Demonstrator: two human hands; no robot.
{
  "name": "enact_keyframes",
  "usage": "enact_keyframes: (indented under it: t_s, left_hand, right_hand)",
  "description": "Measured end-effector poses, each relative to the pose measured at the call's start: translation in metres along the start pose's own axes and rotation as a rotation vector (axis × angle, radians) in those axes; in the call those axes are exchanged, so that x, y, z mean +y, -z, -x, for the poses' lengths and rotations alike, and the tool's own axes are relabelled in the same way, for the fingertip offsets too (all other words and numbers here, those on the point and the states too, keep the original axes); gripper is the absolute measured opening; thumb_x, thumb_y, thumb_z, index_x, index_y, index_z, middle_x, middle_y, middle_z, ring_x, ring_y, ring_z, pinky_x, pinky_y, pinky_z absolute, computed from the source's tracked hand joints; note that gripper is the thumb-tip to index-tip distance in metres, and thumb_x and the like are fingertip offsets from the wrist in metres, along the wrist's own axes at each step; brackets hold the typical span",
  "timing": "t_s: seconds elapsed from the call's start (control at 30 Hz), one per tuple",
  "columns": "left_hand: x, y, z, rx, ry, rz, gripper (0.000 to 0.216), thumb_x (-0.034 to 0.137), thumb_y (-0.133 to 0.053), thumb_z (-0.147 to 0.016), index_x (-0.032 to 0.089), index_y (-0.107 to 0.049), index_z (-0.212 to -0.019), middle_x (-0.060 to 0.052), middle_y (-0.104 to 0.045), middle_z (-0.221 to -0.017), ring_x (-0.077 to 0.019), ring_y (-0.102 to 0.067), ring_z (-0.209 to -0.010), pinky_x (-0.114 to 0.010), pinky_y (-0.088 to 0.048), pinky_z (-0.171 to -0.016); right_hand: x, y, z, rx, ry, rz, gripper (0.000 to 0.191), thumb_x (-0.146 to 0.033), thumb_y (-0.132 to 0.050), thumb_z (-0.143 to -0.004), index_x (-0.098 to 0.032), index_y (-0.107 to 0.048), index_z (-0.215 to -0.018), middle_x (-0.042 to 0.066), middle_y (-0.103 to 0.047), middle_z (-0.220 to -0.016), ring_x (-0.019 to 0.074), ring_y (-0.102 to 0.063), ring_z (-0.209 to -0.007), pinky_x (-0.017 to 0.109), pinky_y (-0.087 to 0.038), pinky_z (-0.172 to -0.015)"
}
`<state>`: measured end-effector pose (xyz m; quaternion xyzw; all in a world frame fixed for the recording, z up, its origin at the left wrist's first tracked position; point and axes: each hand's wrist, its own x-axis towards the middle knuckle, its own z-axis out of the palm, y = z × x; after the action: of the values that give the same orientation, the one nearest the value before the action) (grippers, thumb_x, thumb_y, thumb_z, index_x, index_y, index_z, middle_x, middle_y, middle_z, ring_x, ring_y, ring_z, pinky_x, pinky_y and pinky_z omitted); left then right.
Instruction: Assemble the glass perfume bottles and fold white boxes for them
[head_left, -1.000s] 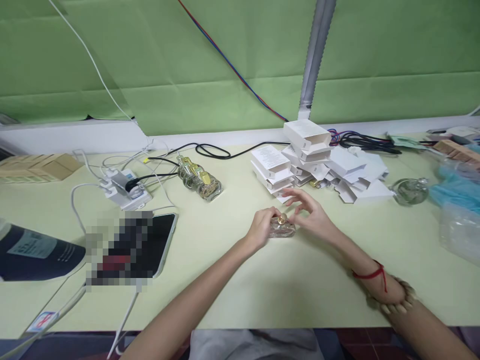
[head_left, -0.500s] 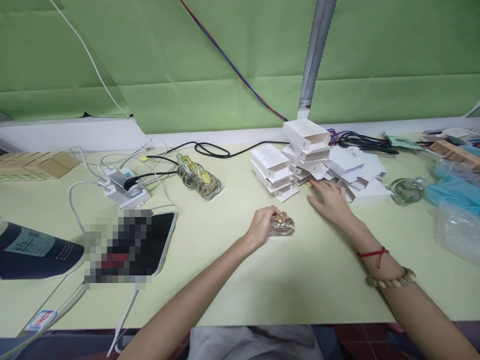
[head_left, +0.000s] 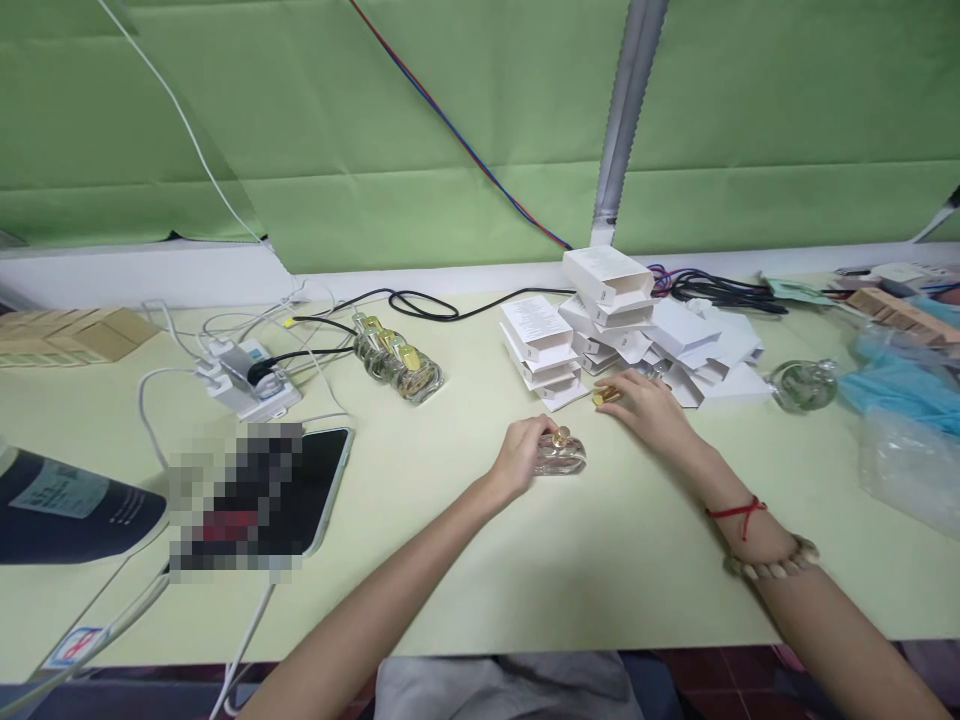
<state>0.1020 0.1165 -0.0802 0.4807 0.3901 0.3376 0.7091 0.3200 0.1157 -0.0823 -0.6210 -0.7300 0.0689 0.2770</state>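
My left hand (head_left: 520, 455) is wrapped round a small clear glass bottle with a gold sprayer top (head_left: 561, 453), which stands on the pale green table (head_left: 600, 570). My right hand (head_left: 651, 408) lies a little further back and right, its fingers pinched on a small gold cap (head_left: 604, 396). Just beyond it is a heap of white cartons (head_left: 622, 320).
A row of filled gold-capped bottles (head_left: 396, 362) stands at centre left. A power strip with cables (head_left: 247, 378), a phone (head_left: 315, 480) and a dark pouch (head_left: 67, 510) lie left. A round glass bottle (head_left: 804, 385) and plastic bags (head_left: 900, 440) sit right.
My right hand left the bottle's top, reached to the foot of the carton heap, and now pulls back a little holding a gold cap. My left hand has kept hold of the bottle.
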Motion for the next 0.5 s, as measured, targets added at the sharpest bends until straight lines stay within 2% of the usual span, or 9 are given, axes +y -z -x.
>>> enact_keyframes:
  t_s: [0.07,0.13,0.2,0.27,0.4,0.5]
  left_hand:
    - [-0.001,0.0,-0.001,-0.007,-0.003,0.002,0.034,0.042,-0.048,-0.073,0.008,-0.049,-0.069,-0.012,-0.058,-0.075,-0.0193,-0.058,-0.073,-0.03,-0.045,-0.066]
    - [-0.002,0.001,-0.002,-0.013,-0.017,-0.029,0.034,0.042,-0.046,-0.073,0.009,-0.049,-0.069,-0.012,-0.058,-0.076,-0.0188,-0.058,-0.073,-0.029,-0.044,-0.066]
    - [-0.003,0.003,-0.003,-0.006,-0.058,-0.121,0.035,0.042,-0.043,-0.075,0.009,-0.051,-0.068,-0.011,-0.058,-0.074,-0.0167,-0.056,-0.07,-0.027,-0.042,-0.065]
    - [-0.003,0.005,-0.004,0.005,-0.131,-0.252,0.036,0.041,-0.039,-0.076,0.009,-0.053,-0.068,-0.009,-0.057,-0.072,-0.0146,-0.052,-0.068,-0.025,-0.039,-0.064]
    - [-0.001,0.007,-0.004,-0.002,-0.252,-0.401,0.037,0.041,-0.035,-0.077,0.01,-0.049,-0.063,-0.006,-0.051,-0.065,-0.0115,-0.043,-0.062,-0.024,-0.033,-0.06]
    - [0.001,0.007,-0.004,-0.011,-0.282,-0.438,0.037,0.042,-0.032,-0.077,0.011,-0.044,-0.059,-0.004,-0.046,-0.062,-0.0103,-0.039,-0.061,-0.024,-0.03,-0.059]
  right_hand:
    - [-0.01,0.0,0.0,0.06,-0.019,-0.127,0.024,-0.039,-0.053,-0.085,-0.02,-0.062,-0.097,0.005,-0.06,-0.095,0.0186,-0.055,-0.086,0.035,-0.034,-0.078]
    - [-0.024,-0.003,0.0,0.116,-0.026,-0.417,0.03,-0.043,-0.054,-0.084,-0.017,-0.06,-0.097,0.006,-0.061,-0.094,0.0173,-0.056,-0.084,0.033,-0.039,-0.077]
    - [-0.04,-0.006,0.001,0.121,-0.029,-0.777,0.035,-0.047,-0.056,-0.082,-0.017,-0.057,-0.1,0.007,-0.061,-0.096,0.0164,-0.058,-0.086,0.03,-0.043,-0.077]
    - [-0.055,-0.01,0.001,0.081,-0.001,-0.998,0.036,-0.046,-0.059,-0.08,-0.019,-0.056,-0.103,0.006,-0.062,-0.099,0.0152,-0.058,-0.089,0.028,-0.045,-0.078]
    - [-0.072,-0.012,0.005,-0.044,0.106,-1.022,0.028,-0.038,-0.062,-0.079,-0.02,-0.062,-0.1,0.006,-0.063,-0.1,0.0139,-0.058,-0.091,0.026,-0.044,-0.082]
    - [-0.072,-0.009,0.007,-0.059,0.129,-0.999,0.025,-0.034,-0.064,-0.078,-0.018,-0.064,-0.097,0.006,-0.063,-0.099,0.0148,-0.058,-0.091,0.028,-0.044,-0.083]
